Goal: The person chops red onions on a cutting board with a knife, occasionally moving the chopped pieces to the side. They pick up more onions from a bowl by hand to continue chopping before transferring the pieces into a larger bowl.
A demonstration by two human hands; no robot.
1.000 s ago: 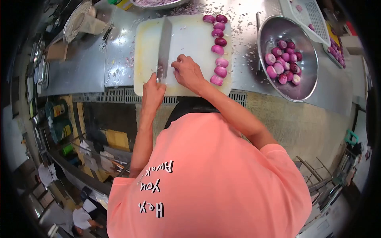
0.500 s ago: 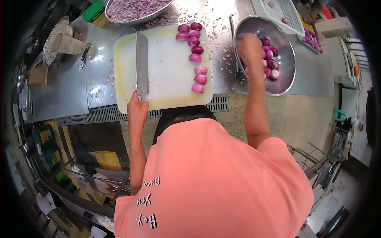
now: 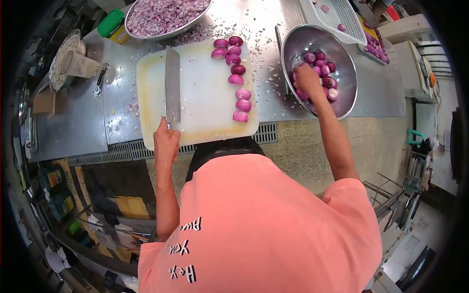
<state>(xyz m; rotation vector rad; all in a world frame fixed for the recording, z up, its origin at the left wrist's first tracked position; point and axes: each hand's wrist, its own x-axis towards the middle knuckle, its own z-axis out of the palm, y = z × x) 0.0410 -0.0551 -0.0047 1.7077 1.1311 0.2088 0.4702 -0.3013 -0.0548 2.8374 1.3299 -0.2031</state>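
My left hand (image 3: 166,141) is wrapped round the handle of a large knife (image 3: 172,88), whose blade lies over the left part of a white cutting board (image 3: 202,115). Along the board's right side runs a line of peeled purple onion pieces (image 3: 243,105). Inside a steel bowl (image 3: 344,56) to the right, my right hand (image 3: 308,79) is down among several small purple onions (image 3: 325,71). Its fingers are bent over them, and what they touch is partly hidden.
A bowl of chopped onion (image 3: 168,17) stands behind the board, beside a green-lidded tub (image 3: 111,23). At the back right are a white basket (image 3: 337,14) and a tray of onions (image 3: 376,49). Another knife (image 3: 101,75) lies left. Part of a person shows at top right.
My right hand has moved lower into the steel bowl, down onto the onions. My left hand still holds the knife in about the same place. The whole view has shifted slightly.
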